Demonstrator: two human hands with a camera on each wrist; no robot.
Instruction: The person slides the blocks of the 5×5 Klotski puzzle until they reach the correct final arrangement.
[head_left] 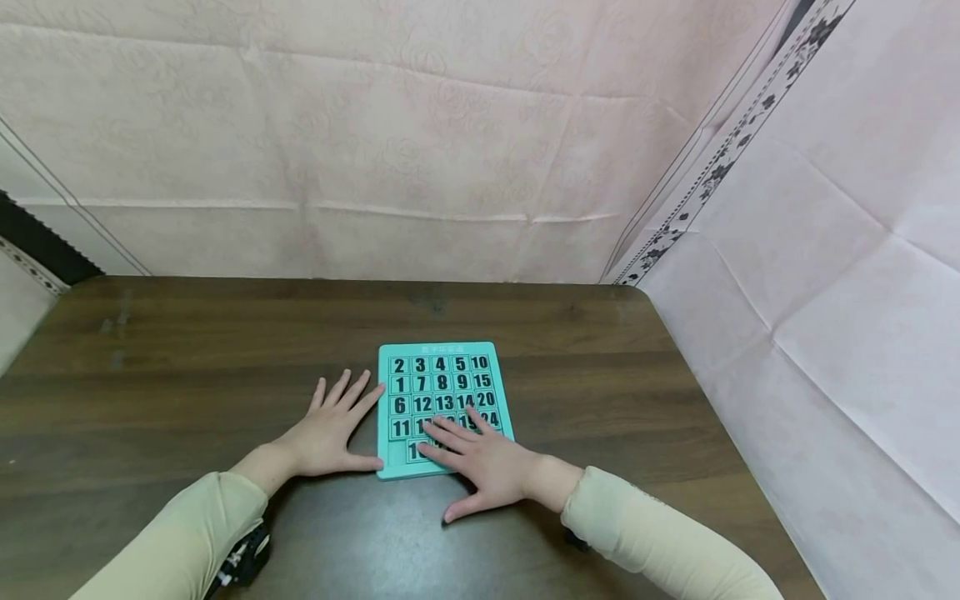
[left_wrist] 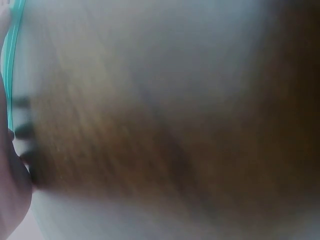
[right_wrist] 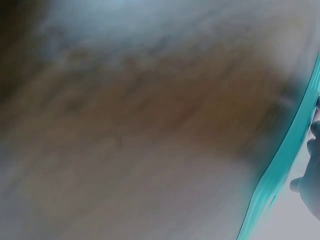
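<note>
- Left sleeve (head_left: 187, 525): comes in on the near-left side of the number board, a dark wrist device (head_left: 247, 558) beneath its cuff.
- Left hand (head_left: 322, 437): just left of the board, fingers spread wide and gripping nothing; index fingertip and thumb tip meet the board's left edge, probably to steady it.
- Number board (head_left: 393, 457): turquoise, lying flat on the wooden table (head_left: 187, 358), its lower-left cell bare, which would give the number tiles (head_left: 442, 383) room to slide.
- Right hand (head_left: 487, 467): over the board's lower-right part, fingers apart, thumb off its near edge, perhaps so the fingertips can reach the tiles; whether they press, I cannot tell.
- Right sleeve (head_left: 667, 533): near-right of the board.
</note>
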